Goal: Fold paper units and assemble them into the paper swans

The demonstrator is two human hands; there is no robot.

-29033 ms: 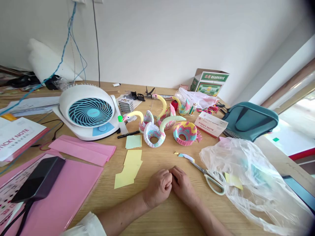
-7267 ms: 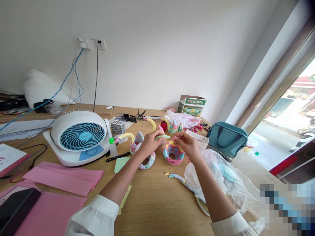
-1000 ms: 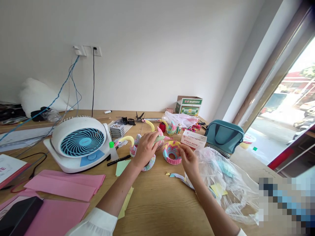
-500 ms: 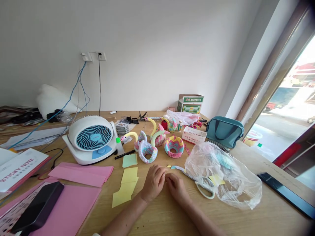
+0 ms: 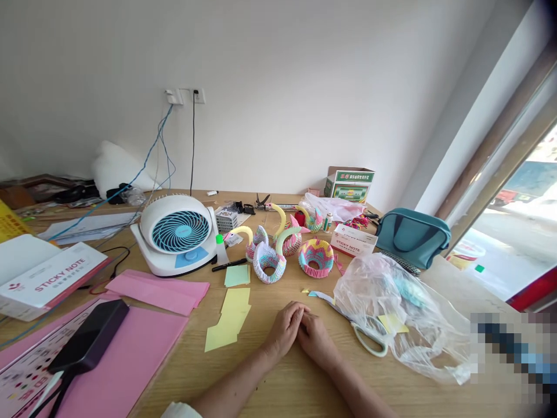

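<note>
My left hand (image 5: 285, 331) and my right hand (image 5: 317, 338) meet over the table, fingers curled in and touching. Whatever they may hold between them is hidden. Left of them lie overlapping yellow sticky notes (image 5: 235, 307), with a pale green stack (image 5: 237, 276) just beyond. Ahead stand paper swans (image 5: 268, 266) built from small folded pieces and a round, multicoloured paper bowl (image 5: 316, 258). Tiny folded paper pieces (image 5: 312, 294) lie past my fingertips. To the right, white-handled scissors (image 5: 371, 339) are partly covered by a clear plastic bag (image 5: 404, 316).
A white fan (image 5: 178, 232) and a glue bottle (image 5: 221, 252) stand back left. Pink sheets (image 5: 143, 348) with a black adapter (image 5: 89, 337) lie front left. Sticky note boxes (image 5: 354, 241) and a teal bag (image 5: 413, 238) are at right; a blurred dark object (image 5: 517, 354) lies far right.
The view has turned a little to the left, so the things on the table appear farther right. My hands stay together, now lower in view and slightly nearer to me.
</note>
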